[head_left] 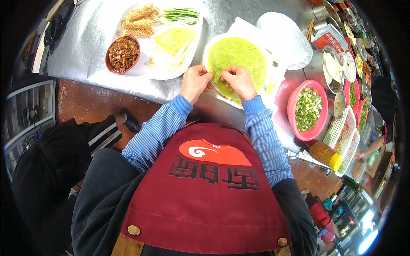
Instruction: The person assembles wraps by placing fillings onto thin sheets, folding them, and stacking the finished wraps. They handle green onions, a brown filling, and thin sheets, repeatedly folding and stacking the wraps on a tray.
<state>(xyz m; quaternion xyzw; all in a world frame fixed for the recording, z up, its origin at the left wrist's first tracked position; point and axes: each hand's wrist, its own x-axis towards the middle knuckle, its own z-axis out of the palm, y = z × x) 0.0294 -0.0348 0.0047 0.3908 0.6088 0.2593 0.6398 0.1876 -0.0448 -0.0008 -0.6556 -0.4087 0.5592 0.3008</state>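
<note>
A stack of thin, round green pancakes lies on a white plate at the steel table's near edge. My left hand is closed in a pinch at the stack's left rim. Close beside it, my right hand pinches over the near part of the top sheet. Between the two sets of fingertips a bit of the green pancake edge shows. To the left stands a large white platter with folded green pancakes, cucumber strips, pale brown shredded strips and a red bowl of brown shredded meat in sauce.
White disposable plates lie behind the stack. At the right are a pink bowl of chopped scallions, a steel pot, a yellow-capped jar and plastic baskets. A person in black is at the left.
</note>
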